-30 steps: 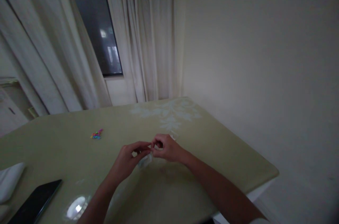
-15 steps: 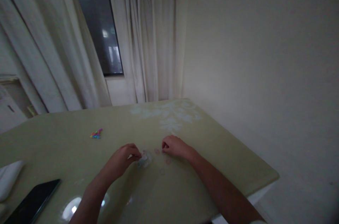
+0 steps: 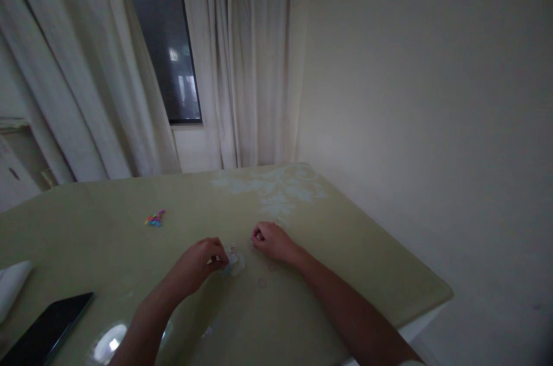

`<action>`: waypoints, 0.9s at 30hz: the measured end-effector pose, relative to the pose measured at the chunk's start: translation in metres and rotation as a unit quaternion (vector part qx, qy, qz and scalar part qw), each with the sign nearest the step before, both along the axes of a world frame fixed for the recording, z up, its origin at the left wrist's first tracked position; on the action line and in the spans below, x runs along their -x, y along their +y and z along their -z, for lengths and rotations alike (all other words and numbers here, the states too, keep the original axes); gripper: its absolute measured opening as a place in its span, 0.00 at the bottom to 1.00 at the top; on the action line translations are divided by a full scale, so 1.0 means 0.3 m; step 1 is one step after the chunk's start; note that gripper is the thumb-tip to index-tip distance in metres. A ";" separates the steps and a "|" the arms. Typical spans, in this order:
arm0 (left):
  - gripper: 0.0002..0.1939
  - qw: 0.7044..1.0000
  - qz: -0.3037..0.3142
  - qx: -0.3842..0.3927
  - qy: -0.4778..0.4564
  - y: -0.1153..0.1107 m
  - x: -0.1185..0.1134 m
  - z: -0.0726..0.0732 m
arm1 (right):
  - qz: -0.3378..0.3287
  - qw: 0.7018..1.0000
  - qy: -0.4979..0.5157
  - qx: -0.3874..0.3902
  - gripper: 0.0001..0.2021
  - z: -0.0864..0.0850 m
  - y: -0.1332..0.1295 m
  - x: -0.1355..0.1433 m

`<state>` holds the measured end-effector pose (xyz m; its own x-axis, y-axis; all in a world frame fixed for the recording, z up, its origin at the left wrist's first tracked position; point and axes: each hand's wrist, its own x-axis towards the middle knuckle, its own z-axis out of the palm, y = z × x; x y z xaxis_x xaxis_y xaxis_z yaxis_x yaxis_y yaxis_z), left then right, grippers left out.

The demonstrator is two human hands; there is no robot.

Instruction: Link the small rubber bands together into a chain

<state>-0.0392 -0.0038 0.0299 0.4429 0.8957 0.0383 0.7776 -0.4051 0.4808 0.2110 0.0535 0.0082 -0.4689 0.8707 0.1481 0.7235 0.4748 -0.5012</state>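
Note:
My left hand (image 3: pixel 204 259) is closed, thumb and fingers pinching the edge of a small, crumpled clear plastic piece (image 3: pixel 235 263) that looks like a little bag. Some faint pinkish bits show at its top. Just right of it, my right hand (image 3: pixel 271 240) is curled with fingertips pressed together at the tabletop; what it grips, if anything, is too small to make out. Nearer me lie a pale small ring (image 3: pixel 261 282) and a fainter pinkish one (image 3: pixel 271 265), partly beside the right wrist.
A little heap of bright multicoloured pieces (image 3: pixel 155 218) lies farther back on the greenish table (image 3: pixel 328 308). A black phone (image 3: pixel 47 328) and a white object (image 3: pixel 14 285) are at the left edge. Curtains, a window and a wall stand behind.
My right hand has shifted left towards the clear plastic, over the spot where a pinkish ring lay. My left hand keeps its pinch, nearly still. The view has shifted slightly.

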 end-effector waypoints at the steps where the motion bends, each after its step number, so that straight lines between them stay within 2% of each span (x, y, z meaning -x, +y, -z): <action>1: 0.11 1.000 -0.002 -0.001 0.000 -0.003 -0.004 -0.003 | 0.000 1.000 0.001 0.005 0.05 0.004 0.000 0.007; 7: 0.11 1.000 -0.010 -0.014 -0.016 -0.011 -0.014 -0.006 | -0.008 1.000 -0.010 0.021 0.05 0.014 -0.004 0.006; 12: 0.10 1.000 -0.007 -0.004 -0.016 -0.004 -0.008 0.011 | -0.001 1.000 -0.026 0.010 0.07 0.005 -0.006 0.008; 19: 0.12 1.000 -0.002 0.005 0.000 -0.007 -0.008 0.002 | 0.000 0.999 -0.044 0.017 0.07 -0.010 -0.015 0.017; 27: 0.13 1.000 -0.003 0.005 0.013 0.002 -0.002 0.023 | -0.013 0.993 -0.118 0.001 0.06 -0.013 -0.038 0.033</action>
<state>-0.0386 -0.0032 0.0231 0.4384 0.8986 0.0186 0.7920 -0.3960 0.4646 0.2012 0.0420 0.0122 -0.5119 0.8586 0.0286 0.8091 0.4930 -0.3199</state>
